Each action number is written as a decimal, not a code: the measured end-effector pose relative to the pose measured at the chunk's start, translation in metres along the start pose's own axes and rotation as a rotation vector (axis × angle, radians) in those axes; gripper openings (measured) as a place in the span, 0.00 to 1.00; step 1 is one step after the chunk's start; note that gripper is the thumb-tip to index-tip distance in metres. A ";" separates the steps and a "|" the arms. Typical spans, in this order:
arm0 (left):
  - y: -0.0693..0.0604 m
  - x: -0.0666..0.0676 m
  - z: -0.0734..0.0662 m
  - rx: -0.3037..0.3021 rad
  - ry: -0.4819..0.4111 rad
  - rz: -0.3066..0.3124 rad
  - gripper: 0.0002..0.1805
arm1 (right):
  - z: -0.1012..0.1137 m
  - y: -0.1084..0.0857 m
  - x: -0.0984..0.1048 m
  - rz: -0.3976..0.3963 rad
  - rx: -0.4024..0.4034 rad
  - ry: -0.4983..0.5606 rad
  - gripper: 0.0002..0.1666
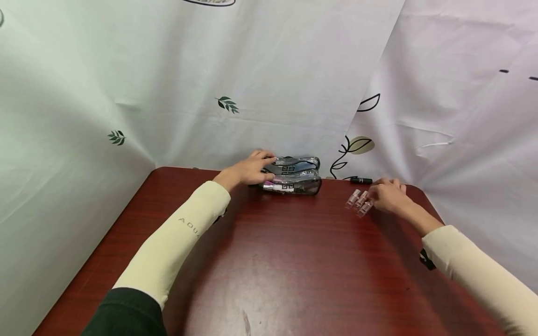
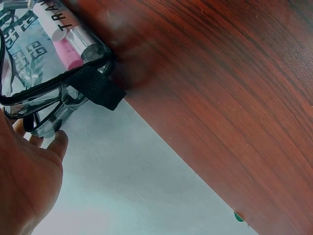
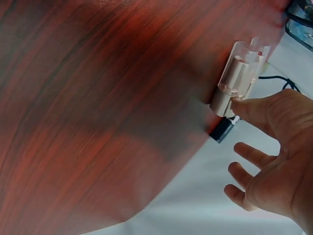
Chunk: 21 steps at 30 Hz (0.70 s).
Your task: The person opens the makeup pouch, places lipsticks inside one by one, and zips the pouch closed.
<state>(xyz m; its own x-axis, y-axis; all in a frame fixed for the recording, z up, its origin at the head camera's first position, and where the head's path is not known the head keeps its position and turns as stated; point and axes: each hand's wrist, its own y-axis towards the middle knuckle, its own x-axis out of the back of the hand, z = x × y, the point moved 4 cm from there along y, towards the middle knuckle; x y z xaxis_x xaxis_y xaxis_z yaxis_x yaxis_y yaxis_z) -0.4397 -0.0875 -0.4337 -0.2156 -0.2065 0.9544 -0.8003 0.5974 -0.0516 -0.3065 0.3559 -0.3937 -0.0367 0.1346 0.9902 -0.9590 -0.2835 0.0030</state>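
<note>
A clear zip pouch (image 1: 298,179) with black trim lies at the table's back edge, with cosmetic tubes inside. My left hand (image 1: 254,169) holds its left end, thumb in front and fingers over the top. In the left wrist view, several fingers of the left hand (image 2: 34,171) meet the pouch (image 2: 34,54) beside its black tab. Three clear-capped lipsticks (image 1: 359,201) lie side by side at the back right. My right hand (image 1: 388,195) is beside them. In the right wrist view, its straight thumb touches a lipstick (image 3: 237,76), while three other fingers are spread apart; the index finger is hidden.
A black tube (image 1: 361,180) lies behind the lipsticks, near the back edge. The reddish-brown wooden table (image 1: 286,261) extends toward me. A white cloth backdrop (image 1: 269,93) with leaf prints hangs behind it and on both sides.
</note>
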 end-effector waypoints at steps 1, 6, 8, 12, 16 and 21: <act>0.001 0.000 0.001 -0.005 0.001 0.001 0.47 | -0.001 -0.001 -0.001 0.005 0.000 0.001 0.12; -0.015 0.012 -0.021 -0.010 -0.042 0.000 0.46 | -0.004 -0.004 -0.003 0.030 -0.002 -0.003 0.15; -0.028 0.022 -0.037 0.000 -0.070 0.005 0.45 | -0.006 -0.005 -0.004 0.034 -0.003 -0.007 0.14; -0.043 0.033 -0.056 0.007 -0.075 0.003 0.44 | -0.008 -0.008 -0.005 0.044 0.009 -0.012 0.15; -0.052 0.039 -0.067 0.014 -0.057 0.007 0.43 | -0.010 -0.014 -0.005 0.069 0.025 -0.020 0.19; -0.055 0.039 -0.068 0.028 -0.059 0.012 0.42 | -0.012 -0.020 -0.006 0.088 0.026 -0.029 0.23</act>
<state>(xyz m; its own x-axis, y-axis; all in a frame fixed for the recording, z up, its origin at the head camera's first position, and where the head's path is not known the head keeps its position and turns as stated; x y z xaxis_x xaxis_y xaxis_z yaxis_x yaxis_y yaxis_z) -0.3663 -0.0759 -0.3734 -0.2578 -0.2454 0.9345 -0.8124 0.5786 -0.0721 -0.2910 0.3724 -0.4014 -0.1117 0.0803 0.9905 -0.9448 -0.3177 -0.0808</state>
